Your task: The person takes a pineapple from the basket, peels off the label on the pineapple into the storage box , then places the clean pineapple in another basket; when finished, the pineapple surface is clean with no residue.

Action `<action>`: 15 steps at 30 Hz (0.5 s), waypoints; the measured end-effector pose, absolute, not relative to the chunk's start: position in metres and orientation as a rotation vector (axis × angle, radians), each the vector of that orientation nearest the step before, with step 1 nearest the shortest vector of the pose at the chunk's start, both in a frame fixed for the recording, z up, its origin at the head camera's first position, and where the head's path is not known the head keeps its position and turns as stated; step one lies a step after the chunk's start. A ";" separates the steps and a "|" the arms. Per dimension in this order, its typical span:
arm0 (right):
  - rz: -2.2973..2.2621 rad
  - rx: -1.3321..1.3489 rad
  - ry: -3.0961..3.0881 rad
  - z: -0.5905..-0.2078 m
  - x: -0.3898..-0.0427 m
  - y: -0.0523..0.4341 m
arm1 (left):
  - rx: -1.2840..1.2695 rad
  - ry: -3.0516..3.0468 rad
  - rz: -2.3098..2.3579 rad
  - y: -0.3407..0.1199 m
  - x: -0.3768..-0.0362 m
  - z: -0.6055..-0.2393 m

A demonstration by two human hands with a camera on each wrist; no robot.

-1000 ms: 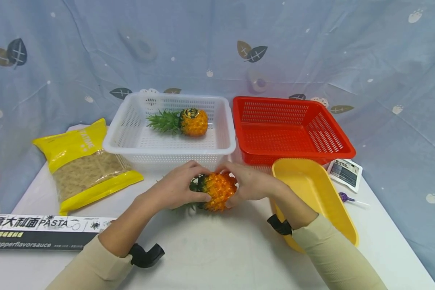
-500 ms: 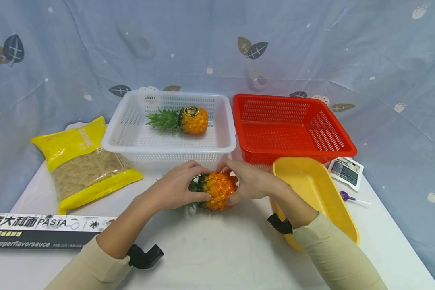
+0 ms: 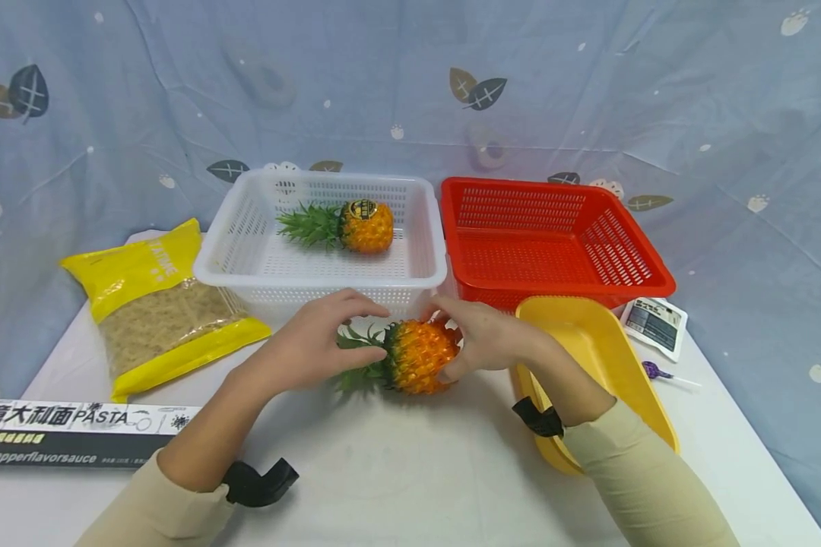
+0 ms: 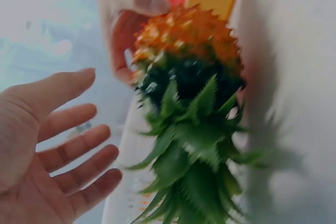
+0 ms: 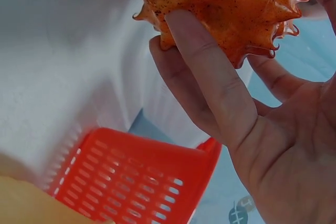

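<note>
A shiny toy pineapple [image 3: 420, 357], orange with a dark green band and spiky green leaves [image 4: 191, 150], lies sideways on the white table just in front of the white basket. My right hand [image 3: 486, 338] grips its rounded orange end from the right, with fingers [image 5: 215, 77] curled against the base. To the left, near the leaves, my left hand [image 3: 315, 342] has its fingers spread and holds nothing. A gap shows between that hand and the leaves in the left wrist view. A second toy pineapple [image 3: 368, 228] with a black label lies inside the white basket [image 3: 315, 285].
Beside the white basket stands a red basket [image 3: 561, 292]. A yellow tray [image 3: 598, 357] sits under the right forearm. Farther right are a white packet [image 3: 653, 328] and a purple lollipop [image 3: 650, 370]. At left lie a yellow pasta bag [image 3: 171, 311] and a long pasta box [image 3: 75, 433].
My left hand has let go of the toy pineapple and drawn back left, baring its leaves. The pineapple and my right hand have shifted slightly to the right.
</note>
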State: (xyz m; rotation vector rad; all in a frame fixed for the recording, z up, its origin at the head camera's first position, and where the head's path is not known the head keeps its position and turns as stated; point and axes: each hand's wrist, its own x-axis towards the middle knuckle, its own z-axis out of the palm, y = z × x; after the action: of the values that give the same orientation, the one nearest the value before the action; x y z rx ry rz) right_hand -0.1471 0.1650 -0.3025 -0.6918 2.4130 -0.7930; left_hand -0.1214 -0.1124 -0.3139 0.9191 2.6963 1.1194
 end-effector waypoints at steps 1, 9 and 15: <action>-0.788 -0.692 2.417 -0.301 -0.147 0.166 | 0.920 2.704 1.139 -0.115 -0.122 -0.312; -0.832 -0.746 2.425 -0.288 -0.146 0.179 | 0.837 2.777 1.261 -0.142 -0.128 -0.298; -0.830 -0.744 2.444 -0.274 -0.147 0.191 | 0.665 2.809 1.370 -0.168 -0.130 -0.291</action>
State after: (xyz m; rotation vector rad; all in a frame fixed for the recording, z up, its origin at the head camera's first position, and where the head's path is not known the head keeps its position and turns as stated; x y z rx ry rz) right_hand -0.1471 0.1906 -0.2745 -0.7435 2.4440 -0.8296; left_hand -0.1296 -0.1683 -0.2906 0.6652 2.8088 1.3695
